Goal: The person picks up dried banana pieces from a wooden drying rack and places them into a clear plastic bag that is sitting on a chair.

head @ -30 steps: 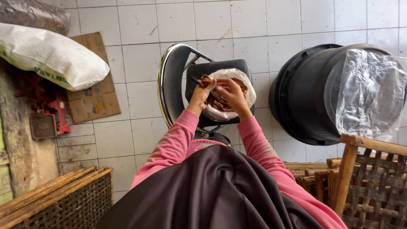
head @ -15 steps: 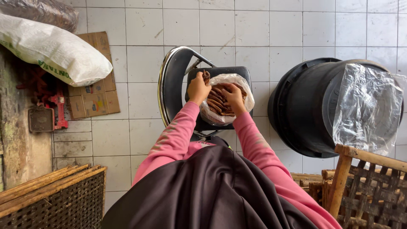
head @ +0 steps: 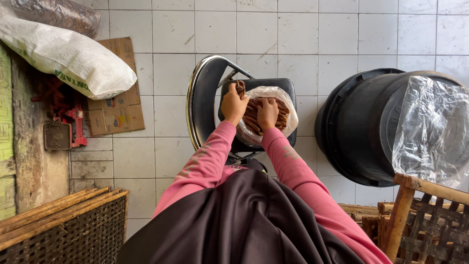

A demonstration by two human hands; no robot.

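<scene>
- Brown sticks (head: 254, 117) — a bundle lying in an open clear plastic bag (head: 288, 120), which rests on a small black scale (head: 288, 88) standing on the tiled floor (head: 171, 63), straight ahead of the person.
- Left hand (head: 233, 103) — closed around a few of the brown sticks at the bag's left edge, their ends showing above the fist.
- Right hand (head: 267, 111) — pressed palm-down on the bundle inside the bag, fingers bent over the sticks; both arms wear pink sleeves (head: 205, 161).
- Metal chair frame (head: 195, 105) — curved, just left of the scale.
- Black tub (head: 361, 127) — to the right, tipped on its side, with a clear plastic sheet (head: 432, 127) draped over its rim.
- White sack (head: 68, 56) — at upper left, lying partly over flattened cardboard (head: 117, 110).
- Wicker basket (head: 63, 230) — lower left; a wooden frame (head: 420, 215) at lower right.
</scene>
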